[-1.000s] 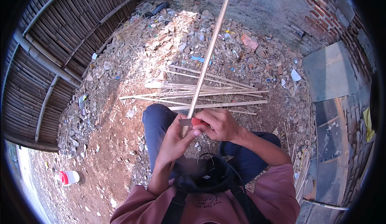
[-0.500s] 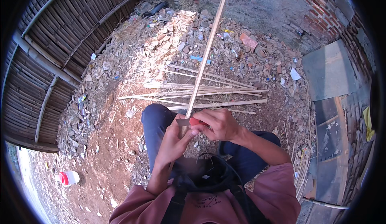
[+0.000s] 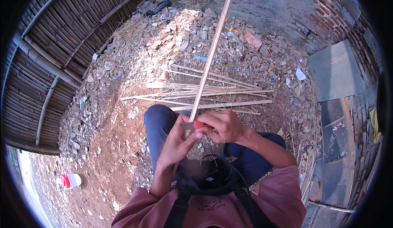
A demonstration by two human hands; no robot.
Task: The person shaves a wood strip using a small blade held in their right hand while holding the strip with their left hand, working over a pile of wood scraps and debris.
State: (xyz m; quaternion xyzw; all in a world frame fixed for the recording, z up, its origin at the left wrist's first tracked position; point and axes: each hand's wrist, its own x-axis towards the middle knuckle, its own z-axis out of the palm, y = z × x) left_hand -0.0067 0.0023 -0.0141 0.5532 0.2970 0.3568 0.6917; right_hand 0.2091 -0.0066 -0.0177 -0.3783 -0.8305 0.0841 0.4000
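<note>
A long pale wooden strip (image 3: 209, 58), probably bamboo, slants from my lap up past the far rubble. My left hand (image 3: 176, 143) is closed round its near end, the thumb stretched toward the other hand. In my right hand (image 3: 224, 126) is a knife (image 3: 187, 126) with a red handle; its short broad blade lies across the strip, just by the left fingers. The blade's contact with the wood is partly hidden by my fingers. Beyond my knees several similar strips (image 3: 221, 104) lie crossed on the ground.
Broken brick and stone rubble (image 3: 245, 60) spreads to a brick wall (image 3: 262, 7). A bamboo-slat wall (image 3: 69, 27) stands at left, and a white jug with a red lid (image 3: 70, 181) sits at lower left. Grey boards (image 3: 337, 70) lean at right.
The knife blade has tilted slightly against the strip. Both hands stay in almost the same place, and the strip has barely shifted.
</note>
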